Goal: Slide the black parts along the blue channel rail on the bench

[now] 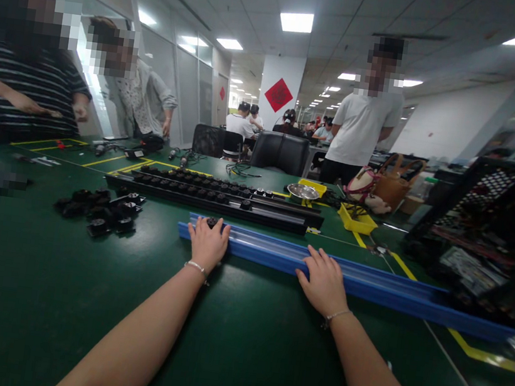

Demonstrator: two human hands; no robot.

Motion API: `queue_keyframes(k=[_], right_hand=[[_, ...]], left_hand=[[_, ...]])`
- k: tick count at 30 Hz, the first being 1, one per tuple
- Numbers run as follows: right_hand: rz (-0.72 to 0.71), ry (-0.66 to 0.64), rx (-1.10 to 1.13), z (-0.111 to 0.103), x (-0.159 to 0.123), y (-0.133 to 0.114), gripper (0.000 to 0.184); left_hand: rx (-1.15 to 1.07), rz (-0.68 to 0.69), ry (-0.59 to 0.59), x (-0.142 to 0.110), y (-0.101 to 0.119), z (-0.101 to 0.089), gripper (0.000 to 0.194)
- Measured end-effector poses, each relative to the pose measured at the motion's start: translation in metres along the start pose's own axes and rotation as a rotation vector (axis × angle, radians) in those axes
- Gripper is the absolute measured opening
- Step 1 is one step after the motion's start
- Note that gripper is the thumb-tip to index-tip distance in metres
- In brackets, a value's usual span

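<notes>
A long blue channel rail (269, 249) lies across the green table in front of me. At its left end my left hand (207, 246) has its fingers bent around a small black round-topped part (212, 222) set in the channel. Farther right, my right hand (323, 281) rests on the rail's near edge, fingers stretched out and apart over the channel. Left of the rail is a loose pile of black parts (106, 211). Behind it lie black rails (277, 219) holding rows of similar black parts (192, 187).
Behind the rails are a metal bowl (303, 191), a yellow tray (357, 222) and a brown bag (389, 182). An open black equipment rack (486, 217) stands at the right, by the blue rail's far end. Several people stand or sit beyond the table (59, 293).
</notes>
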State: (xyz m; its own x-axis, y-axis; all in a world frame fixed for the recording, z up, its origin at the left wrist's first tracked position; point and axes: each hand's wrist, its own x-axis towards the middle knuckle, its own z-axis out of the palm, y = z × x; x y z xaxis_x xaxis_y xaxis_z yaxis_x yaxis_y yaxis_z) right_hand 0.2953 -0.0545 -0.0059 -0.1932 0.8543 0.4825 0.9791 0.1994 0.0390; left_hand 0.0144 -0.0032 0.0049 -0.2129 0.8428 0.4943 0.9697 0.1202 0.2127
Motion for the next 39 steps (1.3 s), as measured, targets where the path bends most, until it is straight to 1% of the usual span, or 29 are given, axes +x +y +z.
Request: queue_keyframes(k=[9,16,27,32,39], right_hand=[[0.000,0.011,0.013,0.000,0.000,0.000,0.027],[0.001,0.002,0.011,-0.001,0.000,0.000,0.028],[-0.002,0.005,0.003,-0.001,0.000,-0.001,0.028],[-0.006,0.019,0.012,0.000,0.000,0.000,0.028],[0.002,0.007,0.005,0.000,0.000,-0.001,0.028]], left_hand=[[-0.014,-0.020,0.022,0.003,-0.004,0.003,0.049],[-0.015,-0.072,0.002,0.004,-0.005,0.003,0.047],[-0.045,-0.087,-0.001,0.007,-0.009,0.002,0.046],[-0.052,-0.124,-0.011,0.007,-0.011,0.001,0.045],[-0.068,-0.149,-0.007,0.010,-0.016,0.002,0.045]])
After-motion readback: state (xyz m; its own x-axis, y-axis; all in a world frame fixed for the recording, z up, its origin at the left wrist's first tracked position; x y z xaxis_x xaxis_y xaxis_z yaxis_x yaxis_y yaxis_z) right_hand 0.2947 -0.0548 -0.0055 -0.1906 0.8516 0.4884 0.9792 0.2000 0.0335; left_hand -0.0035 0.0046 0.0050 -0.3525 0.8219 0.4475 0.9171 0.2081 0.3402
